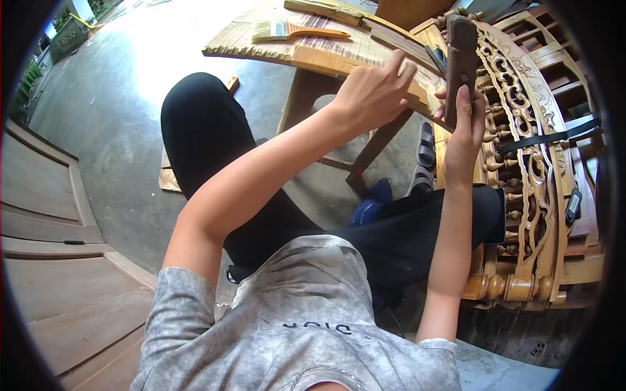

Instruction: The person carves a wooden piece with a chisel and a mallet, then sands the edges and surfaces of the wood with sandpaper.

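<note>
My right hand [464, 124] is wrapped round the lower end of a long dark brown wooden block [462, 62], which it holds upright by the right end of the wooden work board [244, 29]. My left hand [373, 94] is over the board's near edge, its fingers curled with the back of the hand toward me. Whatever lies in those fingers is hidden. A brush [300, 31] with pale bristles and an orange handle rests on the board. Along the near edge lies a light wooden strip [326, 62], close to my left hand.
To the right stands a carved, varnished wooden panel [521, 98] with turned spindles and a black strap [554, 137]. Sandals [425, 146] are on the floor below the board. Wooden door panels [52, 260] are at the left. A small wood offcut [233, 85] lies beyond my left knee.
</note>
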The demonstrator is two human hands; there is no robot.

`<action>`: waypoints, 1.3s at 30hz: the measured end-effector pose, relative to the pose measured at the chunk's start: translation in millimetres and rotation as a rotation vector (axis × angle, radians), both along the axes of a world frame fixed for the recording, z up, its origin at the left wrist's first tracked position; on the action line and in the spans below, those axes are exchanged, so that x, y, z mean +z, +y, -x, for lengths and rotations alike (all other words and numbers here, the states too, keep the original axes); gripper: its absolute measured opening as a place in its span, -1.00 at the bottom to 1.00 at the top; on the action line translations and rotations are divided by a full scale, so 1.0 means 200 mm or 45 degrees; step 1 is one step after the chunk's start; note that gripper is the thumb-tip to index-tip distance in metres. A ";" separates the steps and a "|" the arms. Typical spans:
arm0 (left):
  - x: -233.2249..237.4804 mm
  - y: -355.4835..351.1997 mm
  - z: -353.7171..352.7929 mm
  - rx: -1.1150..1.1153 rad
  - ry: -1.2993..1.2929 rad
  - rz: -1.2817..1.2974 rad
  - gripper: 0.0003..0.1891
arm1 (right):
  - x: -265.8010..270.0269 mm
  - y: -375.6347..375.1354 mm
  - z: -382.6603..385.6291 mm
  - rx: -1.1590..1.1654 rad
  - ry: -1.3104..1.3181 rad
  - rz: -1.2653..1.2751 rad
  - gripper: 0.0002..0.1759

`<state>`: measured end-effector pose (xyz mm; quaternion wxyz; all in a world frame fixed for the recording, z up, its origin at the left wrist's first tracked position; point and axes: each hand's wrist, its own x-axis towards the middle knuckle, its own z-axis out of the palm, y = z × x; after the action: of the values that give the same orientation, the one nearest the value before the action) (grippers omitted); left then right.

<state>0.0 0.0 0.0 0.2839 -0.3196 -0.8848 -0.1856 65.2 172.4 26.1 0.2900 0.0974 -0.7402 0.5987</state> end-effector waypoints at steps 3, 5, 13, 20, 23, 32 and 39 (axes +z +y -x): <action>-0.01 0.05 0.03 -0.142 0.259 -0.114 -0.57 | -0.02 -0.02 -0.02 -0.030 0.001 0.049 -0.69; -0.01 0.10 0.09 -0.159 0.431 -0.048 -0.63 | 0.00 0.00 0.00 -0.043 0.039 0.022 -0.68; -0.13 0.03 0.25 -0.223 0.492 -0.087 -0.74 | 0.01 0.00 -0.01 -0.004 0.024 0.020 -0.67; -0.14 0.03 0.32 -0.253 0.539 -0.157 -0.74 | 0.02 -0.02 -0.02 -0.014 0.023 -0.014 -0.67; -0.14 0.03 0.30 -0.201 0.491 -0.172 -0.73 | 0.02 -0.02 -0.02 -0.017 0.008 -0.009 -0.66; -0.11 0.03 0.31 -0.161 0.320 -0.309 -0.71 | 0.00 -0.01 0.00 -0.007 -0.023 -0.027 -0.64; -0.07 0.02 0.31 -0.181 0.145 -0.412 -0.64 | -0.01 -0.02 0.02 0.029 -0.064 0.006 -0.66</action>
<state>-61.3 3.8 -14.2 0.3674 -0.3414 -0.8011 -0.3266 61.9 169.1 24.2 0.2648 0.0900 -0.7446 0.6061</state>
